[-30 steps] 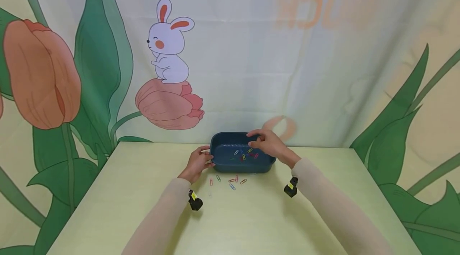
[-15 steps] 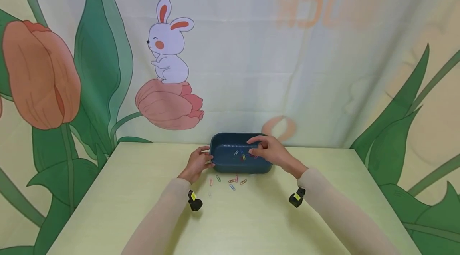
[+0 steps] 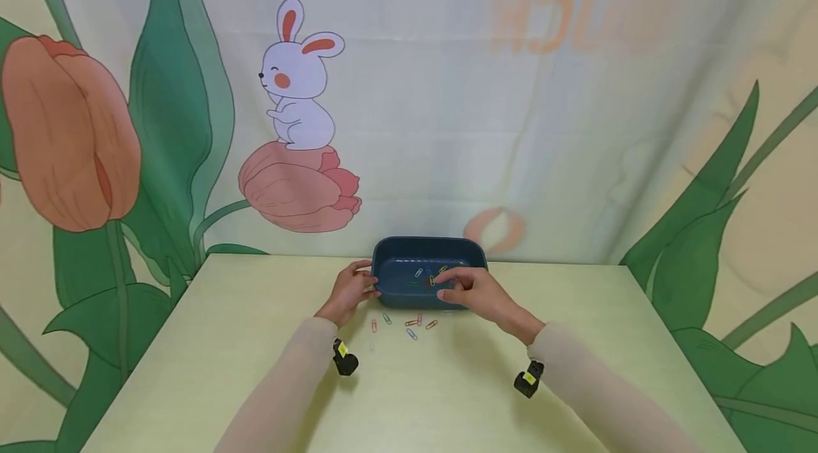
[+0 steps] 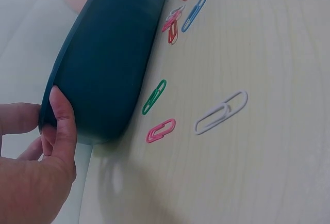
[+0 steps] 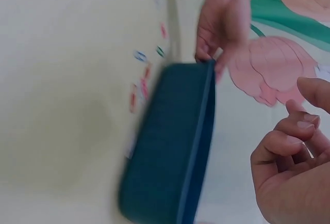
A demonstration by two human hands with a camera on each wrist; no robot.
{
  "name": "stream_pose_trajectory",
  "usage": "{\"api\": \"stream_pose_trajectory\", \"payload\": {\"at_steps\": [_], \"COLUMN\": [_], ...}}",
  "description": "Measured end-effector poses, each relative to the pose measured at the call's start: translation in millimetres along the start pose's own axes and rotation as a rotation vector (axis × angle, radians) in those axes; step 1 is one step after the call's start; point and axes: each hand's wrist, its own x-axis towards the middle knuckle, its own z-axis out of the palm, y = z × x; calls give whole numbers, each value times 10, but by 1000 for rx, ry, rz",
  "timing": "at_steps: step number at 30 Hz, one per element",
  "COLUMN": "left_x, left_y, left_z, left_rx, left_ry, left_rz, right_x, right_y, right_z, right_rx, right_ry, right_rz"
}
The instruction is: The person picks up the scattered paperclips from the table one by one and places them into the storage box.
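My left hand (image 3: 348, 295) holds the left end of a dark blue plastic bin (image 3: 399, 299), its thumb on the outer wall in the left wrist view. Inside the bin lie several coloured paper clips, among them a yellow paper clip (image 3: 432, 281) and a white one. My right hand (image 3: 482, 297) hovers over the bin's front right part. Its thumb and index finger stand apart and its other fingers bend loosely, with nothing seen between them in the right wrist view. In front of the bin lie a green paper clip (image 4: 154, 97), a pink paper clip (image 4: 161, 130) and a large white paper clip (image 4: 221, 112).
More loose clips, including a blue paper clip (image 4: 194, 14) and red ones, lie by the bin's front wall. The bin stands at the far edge of the pale table (image 3: 255, 368). Behind it hangs a printed curtain (image 3: 422, 119) with a rabbit and tulips.
My right hand has come down and nearer, from above the bin's back right side to over its front right rim. The left hand keeps its hold and the bin stays in place.
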Motion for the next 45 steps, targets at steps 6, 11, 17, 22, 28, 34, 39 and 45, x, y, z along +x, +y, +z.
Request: {"api": "stream_pose_trajectory", "payload": {"at_steps": [6,11,17,22,28,34,39,45], "left_x": [-26,-23,-5,5,8,6,7,4], "left_y": [-16,-30,-20,-13,-15,-25,-33,-23], "left_z": [-19,-11,-8,-6,1,0,-4,-5], "left_rx": [11,11,6,2,-2,-9,-11,-7], "left_ry": [10,-4,2,4,2,1,4,9], "left_rz": [-8,-8,-4,-7,-7,-9,-15,-10], "right_x": [-73,-66,-25,2,86,170,202,209], "right_y": [233,460,602,696,828,906,926,909], "right_z": [262,418,528,586,603,619,640,653], "right_rx": [13,54,86,58,21,-76,-149,-195], "right_ry": [-6,1,4,35,66,79,92,92], "right_rz": [6,69,135,147,140,121,92,41]}}
